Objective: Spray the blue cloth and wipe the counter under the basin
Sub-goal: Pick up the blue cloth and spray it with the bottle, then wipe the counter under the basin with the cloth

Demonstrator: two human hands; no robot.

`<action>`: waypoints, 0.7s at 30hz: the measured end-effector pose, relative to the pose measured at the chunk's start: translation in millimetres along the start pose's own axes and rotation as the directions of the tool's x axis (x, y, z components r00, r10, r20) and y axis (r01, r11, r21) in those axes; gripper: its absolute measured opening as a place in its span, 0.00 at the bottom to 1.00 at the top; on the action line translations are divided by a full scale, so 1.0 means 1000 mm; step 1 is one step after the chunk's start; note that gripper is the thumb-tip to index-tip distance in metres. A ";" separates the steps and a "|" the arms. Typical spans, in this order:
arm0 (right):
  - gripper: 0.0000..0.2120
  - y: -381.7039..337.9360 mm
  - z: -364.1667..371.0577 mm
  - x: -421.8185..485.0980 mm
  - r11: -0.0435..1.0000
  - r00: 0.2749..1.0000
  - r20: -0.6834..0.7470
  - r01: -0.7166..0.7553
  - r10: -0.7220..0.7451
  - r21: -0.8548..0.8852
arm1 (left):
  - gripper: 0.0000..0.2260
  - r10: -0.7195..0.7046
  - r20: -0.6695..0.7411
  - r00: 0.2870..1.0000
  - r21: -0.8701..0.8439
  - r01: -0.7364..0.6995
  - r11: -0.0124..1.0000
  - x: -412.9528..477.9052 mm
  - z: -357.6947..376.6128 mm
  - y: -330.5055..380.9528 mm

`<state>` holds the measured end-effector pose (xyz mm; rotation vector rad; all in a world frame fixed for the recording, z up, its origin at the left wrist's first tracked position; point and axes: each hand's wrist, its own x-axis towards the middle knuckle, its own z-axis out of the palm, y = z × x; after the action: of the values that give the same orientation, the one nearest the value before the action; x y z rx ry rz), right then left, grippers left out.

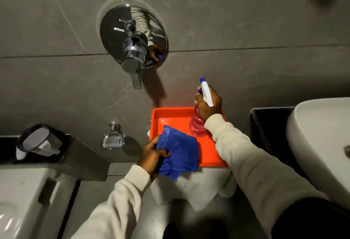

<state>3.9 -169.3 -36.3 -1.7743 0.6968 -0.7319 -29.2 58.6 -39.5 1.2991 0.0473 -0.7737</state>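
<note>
Blue cloth (179,150): pinched at its left edge by the fingers (162,153) of the left hand (151,155), hanging folded over the near-left part of an orange tray (170,113). Pink spray bottle (197,125): neck wrapped by the closed fingers (200,104) of the right hand (209,104), white-and-blue nozzle (205,91) pointing up toward the wall, base in or just above the tray; contact could not be told. Cream sleeves (244,155) covered both arms. Tray sat against a grey tiled wall (227,21). Chrome tap fitting (132,45) was mounted on the wall above; wire soap dish (113,141) at left; white basin (320,144) on a dark worktop (265,125) at right.
</note>
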 end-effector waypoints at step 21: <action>0.19 0.050 -0.242 -0.269 0.712 0.590 -0.476 -0.261 0.652 0.652 | 0.21 -0.199 0.753 0.627 0.529 -0.396 0.751 -0.040 0.208 -0.092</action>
<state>-358.4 -126.1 -58.8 -0.6910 1.2760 -1.0761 -188.0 -108.9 -35.5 1.4838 -1.1236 -1.2690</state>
